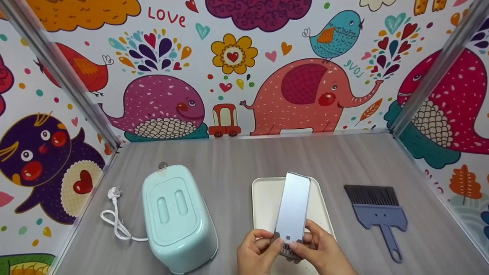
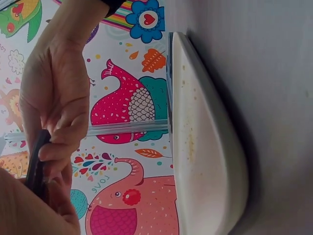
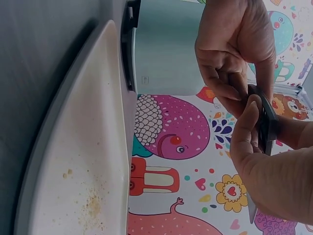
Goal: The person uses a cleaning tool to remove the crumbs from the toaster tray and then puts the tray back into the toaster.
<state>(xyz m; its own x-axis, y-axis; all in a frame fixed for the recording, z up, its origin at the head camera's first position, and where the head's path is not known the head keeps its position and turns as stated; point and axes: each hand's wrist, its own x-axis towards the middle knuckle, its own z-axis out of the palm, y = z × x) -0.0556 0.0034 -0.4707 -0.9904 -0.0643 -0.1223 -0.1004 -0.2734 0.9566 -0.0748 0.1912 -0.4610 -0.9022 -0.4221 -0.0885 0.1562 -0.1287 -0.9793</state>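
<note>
Both hands hold a long, shiny metal crumb tray (image 1: 294, 202) by its dark, slotted near end, with the bright flat part pointing away. My left hand (image 1: 259, 252) pinches one corner of that end, thumb on top and fingers beneath. The other corner is pinched the same way by my right hand (image 1: 324, 248). Below them lies a cream rectangular tray (image 1: 263, 198), partly covered by the hands in the head view. Brown crumbs (image 3: 93, 205) are scattered on its surface in the wrist views.
A light-blue toaster (image 1: 179, 217) with a lid over its top stands to the left, its white cord and plug (image 1: 118, 225) beside it. To the right lies a blue-grey brush (image 1: 380, 217) with dark bristles. Printed cartoon walls (image 1: 233, 84) enclose the grey table (image 1: 229, 160).
</note>
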